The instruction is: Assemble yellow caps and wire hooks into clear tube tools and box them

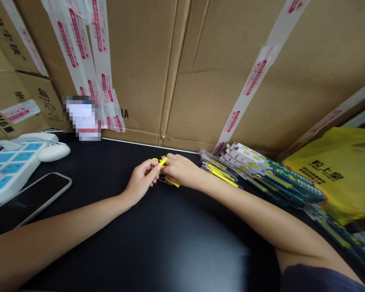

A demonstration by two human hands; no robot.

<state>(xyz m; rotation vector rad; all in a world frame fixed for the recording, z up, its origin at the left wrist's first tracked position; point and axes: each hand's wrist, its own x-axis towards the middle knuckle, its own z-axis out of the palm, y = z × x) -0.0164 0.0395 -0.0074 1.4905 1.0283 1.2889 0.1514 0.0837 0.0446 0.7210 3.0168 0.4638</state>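
My left hand (143, 177) is closed, pinching a slim yellow plastic stick (163, 162) with a small hole near its upper end. The stick points up and to the right. Close beside it, my right hand (177, 168) has its fingers bent down over a small heap of yellow pieces (174, 183) with thin dark or clear parts among them. Its fingertips are largely hidden, so what they grip cannot be made out. Both hands are low over the black table (158, 239), near the cardboard at the back.
Clear packs with yellow sticks (220, 172) lie right of my hands, beside stacked printed packages (270, 170). A yellow bag (337, 170) is farther right. Leftward are a power strip (16, 162), a phone (30, 198) and a blurred-out screen (83, 117) against the cardboard box (140, 73).
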